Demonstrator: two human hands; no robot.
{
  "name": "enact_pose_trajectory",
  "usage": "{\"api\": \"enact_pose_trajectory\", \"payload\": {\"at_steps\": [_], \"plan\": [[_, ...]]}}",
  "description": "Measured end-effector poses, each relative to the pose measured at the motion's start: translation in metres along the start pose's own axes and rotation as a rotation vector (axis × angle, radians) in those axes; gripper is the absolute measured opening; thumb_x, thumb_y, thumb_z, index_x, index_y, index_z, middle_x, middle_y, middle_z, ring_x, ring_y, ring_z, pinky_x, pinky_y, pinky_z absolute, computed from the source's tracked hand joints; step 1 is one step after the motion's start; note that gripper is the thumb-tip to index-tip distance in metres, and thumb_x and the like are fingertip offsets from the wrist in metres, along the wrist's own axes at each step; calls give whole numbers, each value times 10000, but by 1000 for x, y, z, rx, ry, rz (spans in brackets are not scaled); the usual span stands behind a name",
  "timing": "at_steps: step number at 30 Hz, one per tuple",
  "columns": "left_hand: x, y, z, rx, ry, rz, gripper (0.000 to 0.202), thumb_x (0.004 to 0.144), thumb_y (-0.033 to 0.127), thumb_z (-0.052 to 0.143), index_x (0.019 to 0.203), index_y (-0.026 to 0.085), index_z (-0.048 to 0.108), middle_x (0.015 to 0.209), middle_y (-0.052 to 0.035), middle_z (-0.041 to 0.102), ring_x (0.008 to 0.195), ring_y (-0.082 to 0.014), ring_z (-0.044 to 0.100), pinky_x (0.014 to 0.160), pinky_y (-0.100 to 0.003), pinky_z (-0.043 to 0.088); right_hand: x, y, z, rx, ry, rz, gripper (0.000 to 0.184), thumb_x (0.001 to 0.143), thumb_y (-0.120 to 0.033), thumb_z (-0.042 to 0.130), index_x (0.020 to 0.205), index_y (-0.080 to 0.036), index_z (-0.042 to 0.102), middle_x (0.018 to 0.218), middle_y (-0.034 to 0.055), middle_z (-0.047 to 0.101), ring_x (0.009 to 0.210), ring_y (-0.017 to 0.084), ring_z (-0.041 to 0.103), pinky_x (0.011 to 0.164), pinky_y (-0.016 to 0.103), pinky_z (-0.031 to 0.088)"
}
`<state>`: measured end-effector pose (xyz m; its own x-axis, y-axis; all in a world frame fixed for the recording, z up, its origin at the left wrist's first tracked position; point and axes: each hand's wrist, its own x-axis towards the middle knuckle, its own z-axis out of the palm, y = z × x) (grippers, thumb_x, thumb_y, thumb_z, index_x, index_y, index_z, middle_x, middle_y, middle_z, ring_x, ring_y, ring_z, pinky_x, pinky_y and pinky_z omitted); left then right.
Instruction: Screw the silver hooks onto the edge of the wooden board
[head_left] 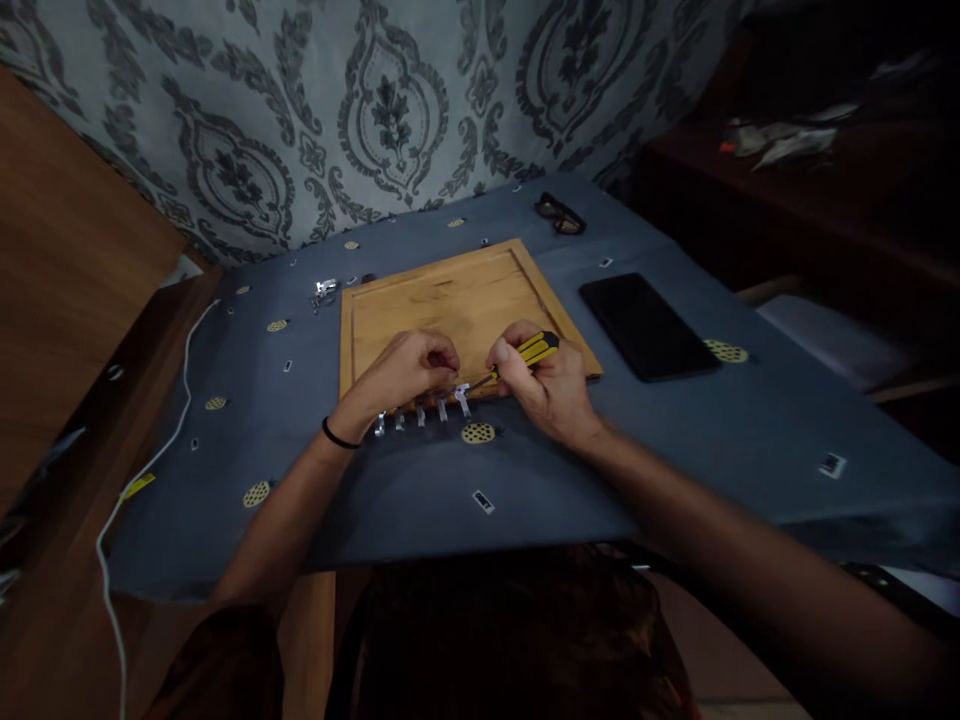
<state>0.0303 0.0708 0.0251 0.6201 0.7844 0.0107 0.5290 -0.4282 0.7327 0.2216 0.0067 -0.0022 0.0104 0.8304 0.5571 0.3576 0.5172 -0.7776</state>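
- The step in hand is being judged as the working of a screwdriver (538,348) on a small metal fitting: its shaft is being pointed at the rightmost of the metal pieces (463,402), between the fingers of the two hands.
- The screwdriver is being gripped by the closed fingers of the right hand (551,390), with the handle being angled up and away from the tip.
- The fingers of the left hand (409,363) are being held bent, with the tips close together just beside that piece; whether anything is being pinched there cannot be told.
- A wooden panel (450,300) is being worked on beneath the fingers and is being seen mostly beyond them, laid flat on the desk (555,500).
- For the next move, a steady tip on the fitting and a firm hold on the piece are probably being called for; whether a screw is being met by the tip cannot be made out.
- Being counted: one panel, one screwdriver, and five metal pieces in a row along the panel's near edge, four of them toward the wrist from the left fingertips.
- Also being counted: one dark tablet (646,328) to the right of the right fingers, and one pair of glasses (560,214) well beyond them.
- Loose metal parts (324,289) are being seen beyond and left of the left fingers; their number cannot be told.
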Motion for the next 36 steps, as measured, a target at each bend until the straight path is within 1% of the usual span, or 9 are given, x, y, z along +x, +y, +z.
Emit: {"api": "enact_pose_trajectory", "payload": {"at_steps": [3, 7, 13, 22, 28, 36], "plan": [[1, -3, 3, 67, -12, -4, 56, 749, 123, 692, 778, 162, 720, 751, -3, 700, 700, -137, 634, 662, -253, 463, 0, 0, 1, 1, 2, -15, 355, 987, -455, 504, 715, -229, 527, 573, -31, 504, 563, 132, 507, 577, 296, 385], [1, -3, 6, 124, -36, -13, 55, 778, 124, 697, 808, 155, 730, 796, -15, 721, 731, -141, 648, 688, -262, 465, 0, 1, 1, 4, 1, -26, 328, 993, -423, 502, 734, -224, 537, 571, -40, 486, 548, 122, 484, 575, 295, 378], [0, -1, 4, 167, -83, -31, 71, 796, 123, 679, 839, 143, 731, 796, -27, 728, 708, -137, 655, 670, -259, 479, -1, 2, 1, 4, 3, -36, 311, 1001, -392, 511, 737, -227, 523, 575, -43, 478, 546, 121, 468, 576, 299, 375], [0, 5, 3, 234, -102, -32, 68, 800, 123, 668, 834, 145, 723, 779, -18, 715, 693, -131, 639, 668, -261, 469, 0, 2, 0, -8, -1, -58, 311, 999, -375, 510, 727, -225, 528, 577, -44, 479, 556, 118, 473, 585, 297, 383], [-2, 8, 2, 289, -109, -8, 82, 799, 100, 665, 829, 156, 716, 824, -21, 714, 730, -142, 630, 702, -274, 454, 0, 2, 1, -12, 1, -63, 297, 997, -351, 502, 730, -224, 527, 577, -54, 459, 541, 108, 452, 583, 297, 365], [-1, 13, 1, 352, -140, 11, 53, 845, 161, 641, 844, 171, 693, 822, -6, 695, 764, -158, 624, 731, -285, 444, 0, 1, 1, -23, 6, -76, 298, 990, -343, 505, 718, -221, 524, 591, -46, 460, 549, 114, 453, 600, 304, 357]]}}
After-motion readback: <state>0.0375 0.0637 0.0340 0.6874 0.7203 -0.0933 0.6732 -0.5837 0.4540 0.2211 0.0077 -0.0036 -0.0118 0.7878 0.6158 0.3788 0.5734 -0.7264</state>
